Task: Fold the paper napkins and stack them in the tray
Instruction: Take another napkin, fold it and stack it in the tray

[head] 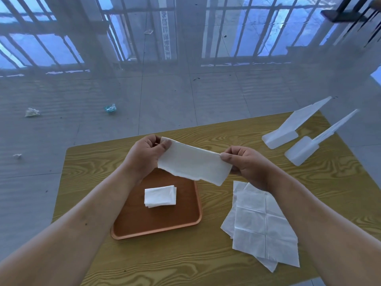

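Two bare hands hold a half-folded paper napkin (194,164) stretched in the air between them: the left hand (145,154) pinches one short end, the right hand (245,165) the other. Below the left hand, a brown tray (185,221) holds one folded napkin (160,196). Unfolded napkins (261,226) lie on the desk (165,261) under the right hand. A neat fold likely means matching the short ends before creasing.

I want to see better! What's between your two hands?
A half-folded napkin, pinched between the left hand and the right hand, seen in the head view.

No legible text; white strip (166,34) w/ characters on floor too blurred.
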Demonstrator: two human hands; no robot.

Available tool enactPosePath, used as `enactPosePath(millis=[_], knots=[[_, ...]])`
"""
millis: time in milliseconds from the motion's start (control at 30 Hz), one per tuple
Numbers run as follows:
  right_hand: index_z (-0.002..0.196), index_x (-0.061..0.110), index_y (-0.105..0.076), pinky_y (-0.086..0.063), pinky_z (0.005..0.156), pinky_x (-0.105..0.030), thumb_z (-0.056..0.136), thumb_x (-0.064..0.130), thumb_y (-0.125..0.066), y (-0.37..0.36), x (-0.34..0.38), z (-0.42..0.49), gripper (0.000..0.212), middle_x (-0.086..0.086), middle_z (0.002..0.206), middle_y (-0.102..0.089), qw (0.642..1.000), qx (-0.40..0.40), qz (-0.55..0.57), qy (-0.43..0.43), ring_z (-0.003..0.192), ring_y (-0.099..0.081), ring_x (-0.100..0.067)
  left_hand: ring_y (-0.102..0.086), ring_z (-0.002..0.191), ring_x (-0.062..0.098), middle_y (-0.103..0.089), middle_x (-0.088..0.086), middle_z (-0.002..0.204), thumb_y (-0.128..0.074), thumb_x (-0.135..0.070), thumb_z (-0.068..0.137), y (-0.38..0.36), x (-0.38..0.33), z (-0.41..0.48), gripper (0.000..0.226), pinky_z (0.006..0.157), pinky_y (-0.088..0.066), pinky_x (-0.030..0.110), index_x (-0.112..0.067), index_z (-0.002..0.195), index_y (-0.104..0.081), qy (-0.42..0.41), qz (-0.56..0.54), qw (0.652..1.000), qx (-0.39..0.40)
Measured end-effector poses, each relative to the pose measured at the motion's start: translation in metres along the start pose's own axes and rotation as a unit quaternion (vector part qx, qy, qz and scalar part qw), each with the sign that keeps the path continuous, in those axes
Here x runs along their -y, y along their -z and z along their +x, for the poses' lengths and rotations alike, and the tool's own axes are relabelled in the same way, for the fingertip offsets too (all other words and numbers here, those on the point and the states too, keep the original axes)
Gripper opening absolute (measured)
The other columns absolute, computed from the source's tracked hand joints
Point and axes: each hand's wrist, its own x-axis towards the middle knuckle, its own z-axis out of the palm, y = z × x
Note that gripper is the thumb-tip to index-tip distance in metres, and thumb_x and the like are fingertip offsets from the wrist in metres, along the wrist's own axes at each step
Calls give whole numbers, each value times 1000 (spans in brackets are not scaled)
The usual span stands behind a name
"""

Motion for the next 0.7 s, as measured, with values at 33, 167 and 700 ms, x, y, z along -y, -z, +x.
enactPosePath(millis=[33,167,700], knots=[[92,9,-68,-62,82,-32,98,23,-70,-1,-1,-2,15,-1,87,-76,998,24,54,-14,87,-73,-17,-65,95,37,-72,30,111,-71,-50,86,-2,-3,0,44,99,-51,64,-10,102,-76,7,-13,1000,-6],[100,9,-65,-64,81,-38,89,22,-79,-6,-7,-6,22,-8,96,-74,988,88,121,-33,91,-74,-23,-66,88,26,-75,25,109,-75,-42,96,-10,-7,4,32,95,-56,58,-11,102,-77,23,-12,999,-28],[103,10,-77,-65,75,-36,97,6,-69,-49,-20,12,11,-9,98,-80,983,22,173,-61,89,-77,-22,-54,131,23,-58,1,147,-47,-108,54,-2,16,2,125,111,-40,45,-25,148,-49,105,113,988,-12]])
